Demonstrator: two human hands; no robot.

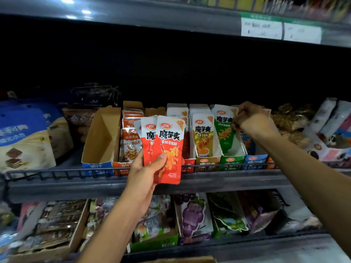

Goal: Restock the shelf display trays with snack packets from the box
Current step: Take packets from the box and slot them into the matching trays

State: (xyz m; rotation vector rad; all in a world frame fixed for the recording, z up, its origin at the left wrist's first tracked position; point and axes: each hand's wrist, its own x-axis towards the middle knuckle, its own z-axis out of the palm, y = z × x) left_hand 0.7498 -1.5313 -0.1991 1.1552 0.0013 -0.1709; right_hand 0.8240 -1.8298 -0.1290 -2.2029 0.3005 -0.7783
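**Red packets in hand, green packet going into its tray: the slips to watch**

Nearest, the left hand (147, 173) grips a fanned pair of red packets (167, 149), thumb pressed across the front one, in front of the shelf's front rail (57, 172). The fan looks loose; my guess is the rear packet could slide out and drop to the lower shelf (228, 242) if the thumb eases.

Past the rail, the row of display trays sits along the shelf's front edge. The right hand (250, 118) pinches the top of a green packet (224, 128), which stands tilted in the green tray (231, 160). It leans toward the yellow tray (206, 160) beside it and could tip over the divider or stay crooked if let go as it stands. The red tray lies mostly hidden behind the held packets, so filling it blind risks crumpling what is already there.

Toward the shelf's left, an empty blue-fronted tray (98, 149) stands beside an orange tray (131, 137) of fish snacks. Blue bags (24, 133) crowd the left end; the shelf's back is too dark to read. The supply box cannot be made out.
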